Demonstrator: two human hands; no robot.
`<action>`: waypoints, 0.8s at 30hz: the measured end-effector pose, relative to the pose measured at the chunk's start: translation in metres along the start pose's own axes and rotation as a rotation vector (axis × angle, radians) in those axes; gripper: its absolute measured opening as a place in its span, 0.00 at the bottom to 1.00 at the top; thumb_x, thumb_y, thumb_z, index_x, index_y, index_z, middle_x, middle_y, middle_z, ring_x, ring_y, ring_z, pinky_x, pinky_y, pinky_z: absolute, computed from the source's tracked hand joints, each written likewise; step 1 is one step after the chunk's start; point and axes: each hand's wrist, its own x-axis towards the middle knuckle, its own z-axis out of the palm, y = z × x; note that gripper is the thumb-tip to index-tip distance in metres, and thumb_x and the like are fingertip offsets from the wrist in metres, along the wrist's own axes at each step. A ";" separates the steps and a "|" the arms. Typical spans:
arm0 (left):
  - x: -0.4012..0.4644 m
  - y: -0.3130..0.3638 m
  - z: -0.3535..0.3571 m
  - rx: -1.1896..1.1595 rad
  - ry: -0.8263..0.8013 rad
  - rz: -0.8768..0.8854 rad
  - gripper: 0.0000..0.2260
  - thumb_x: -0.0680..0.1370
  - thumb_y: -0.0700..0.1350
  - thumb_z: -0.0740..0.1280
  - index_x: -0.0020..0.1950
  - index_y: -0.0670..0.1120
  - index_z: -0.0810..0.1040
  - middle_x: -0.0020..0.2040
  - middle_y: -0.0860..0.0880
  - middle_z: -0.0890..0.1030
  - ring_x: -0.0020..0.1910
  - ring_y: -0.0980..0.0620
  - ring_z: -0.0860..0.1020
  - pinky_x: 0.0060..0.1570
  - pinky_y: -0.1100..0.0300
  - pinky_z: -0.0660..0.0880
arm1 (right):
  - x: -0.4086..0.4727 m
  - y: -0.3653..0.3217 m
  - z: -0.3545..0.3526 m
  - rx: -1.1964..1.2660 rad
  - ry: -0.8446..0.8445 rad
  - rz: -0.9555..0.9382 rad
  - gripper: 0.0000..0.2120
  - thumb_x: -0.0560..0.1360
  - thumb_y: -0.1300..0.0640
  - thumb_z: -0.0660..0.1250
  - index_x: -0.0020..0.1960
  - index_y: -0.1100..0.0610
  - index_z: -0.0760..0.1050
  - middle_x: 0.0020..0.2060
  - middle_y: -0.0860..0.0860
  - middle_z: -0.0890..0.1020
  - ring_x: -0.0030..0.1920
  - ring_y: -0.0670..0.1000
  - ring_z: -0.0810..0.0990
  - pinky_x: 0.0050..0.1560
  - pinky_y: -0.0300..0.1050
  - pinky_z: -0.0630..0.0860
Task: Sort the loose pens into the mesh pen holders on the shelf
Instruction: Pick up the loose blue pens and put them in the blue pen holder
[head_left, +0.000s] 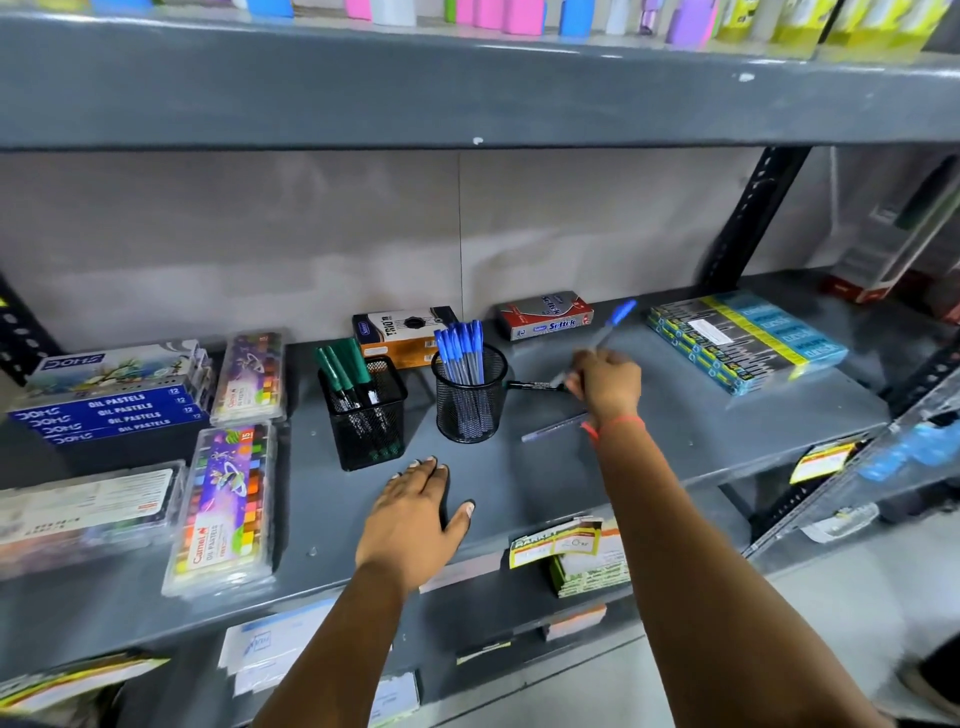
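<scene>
Two black mesh holders stand on the grey shelf (545, 483). The square holder (366, 415) has green-capped markers in it, and the round holder (469, 395) holds several blue-capped pens. My right hand (605, 384), just right of the round holder, is shut on a blue-capped pen (618, 317) that points up and to the right. A black marker (530, 385) lies between that hand and the round holder. Another loose pen (553, 427) lies flat on the shelf under my right wrist. My left hand (415, 514) rests flat and open on the shelf in front of the holders.
Oil pastel boxes (119, 410) and colour sets (223, 504) fill the shelf's left side. Pen boxes (545, 314) stand at the back, and a stack of blue packs (748, 338) sits at the right. The upper shelf (467, 88) hangs low overhead.
</scene>
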 end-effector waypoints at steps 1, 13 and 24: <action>0.000 0.000 0.000 0.002 0.004 0.002 0.27 0.77 0.60 0.54 0.72 0.47 0.60 0.75 0.48 0.60 0.73 0.50 0.56 0.72 0.56 0.50 | -0.001 -0.008 0.010 -0.014 -0.017 -0.047 0.16 0.73 0.64 0.66 0.29 0.54 0.71 0.22 0.50 0.75 0.22 0.46 0.75 0.29 0.36 0.76; 0.001 0.000 0.003 0.001 0.041 0.006 0.27 0.76 0.60 0.56 0.70 0.47 0.62 0.74 0.47 0.62 0.73 0.50 0.58 0.72 0.57 0.50 | -0.017 -0.008 0.067 -0.519 -0.173 -0.268 0.19 0.73 0.60 0.65 0.27 0.52 0.63 0.49 0.63 0.80 0.40 0.56 0.73 0.45 0.40 0.67; 0.001 -0.001 0.005 0.008 0.035 0.005 0.27 0.76 0.60 0.56 0.71 0.47 0.61 0.74 0.47 0.62 0.73 0.49 0.58 0.72 0.57 0.50 | -0.010 0.040 0.021 -0.795 -0.009 -0.050 0.19 0.76 0.55 0.62 0.64 0.62 0.68 0.66 0.63 0.68 0.66 0.65 0.67 0.64 0.55 0.69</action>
